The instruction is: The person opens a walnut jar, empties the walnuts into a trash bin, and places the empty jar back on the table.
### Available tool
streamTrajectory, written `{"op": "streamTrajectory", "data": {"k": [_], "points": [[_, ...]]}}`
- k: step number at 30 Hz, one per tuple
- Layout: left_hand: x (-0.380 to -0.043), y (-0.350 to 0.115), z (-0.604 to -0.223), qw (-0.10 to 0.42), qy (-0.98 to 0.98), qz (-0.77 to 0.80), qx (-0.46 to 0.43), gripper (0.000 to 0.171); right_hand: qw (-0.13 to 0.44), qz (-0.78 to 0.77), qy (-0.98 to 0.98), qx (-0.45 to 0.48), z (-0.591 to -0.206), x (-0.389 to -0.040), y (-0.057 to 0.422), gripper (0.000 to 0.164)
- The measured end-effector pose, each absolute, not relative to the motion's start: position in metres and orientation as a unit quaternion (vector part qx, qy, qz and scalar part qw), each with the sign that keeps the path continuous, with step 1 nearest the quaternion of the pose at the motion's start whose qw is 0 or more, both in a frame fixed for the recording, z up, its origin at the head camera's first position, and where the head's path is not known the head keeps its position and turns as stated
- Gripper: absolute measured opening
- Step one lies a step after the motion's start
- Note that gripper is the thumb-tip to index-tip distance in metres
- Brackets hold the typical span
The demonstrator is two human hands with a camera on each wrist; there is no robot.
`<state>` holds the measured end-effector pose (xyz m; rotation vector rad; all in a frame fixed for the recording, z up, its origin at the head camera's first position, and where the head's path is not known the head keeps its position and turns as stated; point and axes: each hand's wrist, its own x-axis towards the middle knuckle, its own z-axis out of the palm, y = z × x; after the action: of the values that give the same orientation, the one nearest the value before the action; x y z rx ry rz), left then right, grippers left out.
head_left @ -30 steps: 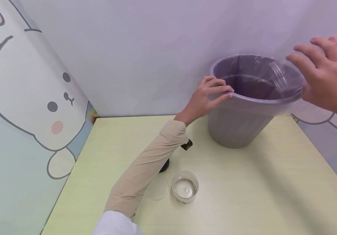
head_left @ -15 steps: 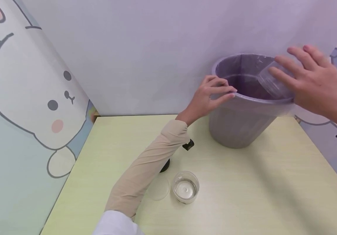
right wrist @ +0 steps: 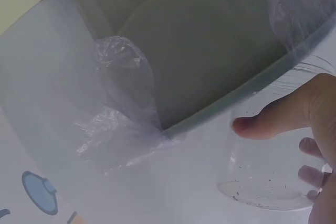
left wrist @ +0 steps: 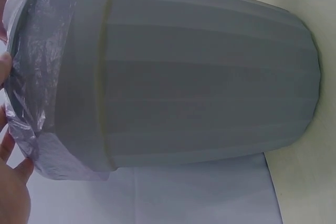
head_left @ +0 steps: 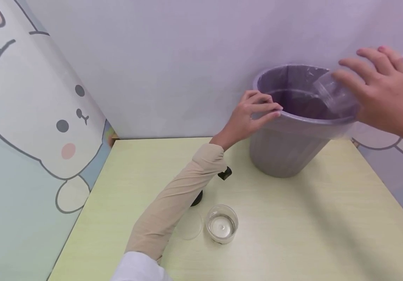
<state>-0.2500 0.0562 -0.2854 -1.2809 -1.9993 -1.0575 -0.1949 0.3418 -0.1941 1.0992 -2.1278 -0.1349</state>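
A grey trash can [head_left: 279, 150] stands on the table, lined with a clear plastic bag [left wrist: 44, 51] folded over its rim. With thumb outside and fingers over the edge, my left hand [head_left: 247, 113] pinches that rim at the near left side. My right hand [head_left: 394, 95] grips a clear jar [right wrist: 262, 171] at the can's right side. The jar is tilted, its threaded mouth pointing into the can. Small specks cling inside its base in the right wrist view. Part of the jar is hidden behind the fingers in the head view.
On the table [head_left: 286, 242] sits a clear round container [head_left: 222, 224] with a little clear liquid inside. A clear flat disc [head_left: 190, 224] lies beside it, and a black round object [head_left: 197, 198] is partly hidden by my left sleeve. Walls with cartoon prints stand close around.
My right hand swung the jar left and down over the can, then drew slightly back to the right. My left hand has stayed on the rim.
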Motion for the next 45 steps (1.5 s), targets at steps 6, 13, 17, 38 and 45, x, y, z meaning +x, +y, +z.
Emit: {"op": "streamTrajectory", "data": {"k": [6,13,17,38,45], "points": [[-0.251,0.056,-0.285,0.269,-0.739,-0.392,-0.477,0.018,0.45,0.026,-0.796,0.403,-0.185,-0.204,0.344,0.062],[-0.253,0.054,-0.285,0.274,-0.738,-0.393,-0.475,0.018,0.464,-0.002,-0.784,0.413,-0.176,-0.204,0.342,0.056],[-0.255,0.054,-0.285,0.275,-0.735,-0.396,-0.476,0.018,0.431,-0.05,-0.79,0.433,-0.178,-0.198,0.339,0.055],[-0.257,0.056,-0.284,0.259,-0.746,-0.4,-0.465,0.018,0.417,-0.019,-0.818,0.397,-0.189,-0.191,0.342,0.06],[-0.257,0.056,-0.283,0.26,-0.745,-0.397,-0.468,0.018,0.418,0.037,-0.841,0.34,-0.189,-0.179,0.344,0.079]]}}
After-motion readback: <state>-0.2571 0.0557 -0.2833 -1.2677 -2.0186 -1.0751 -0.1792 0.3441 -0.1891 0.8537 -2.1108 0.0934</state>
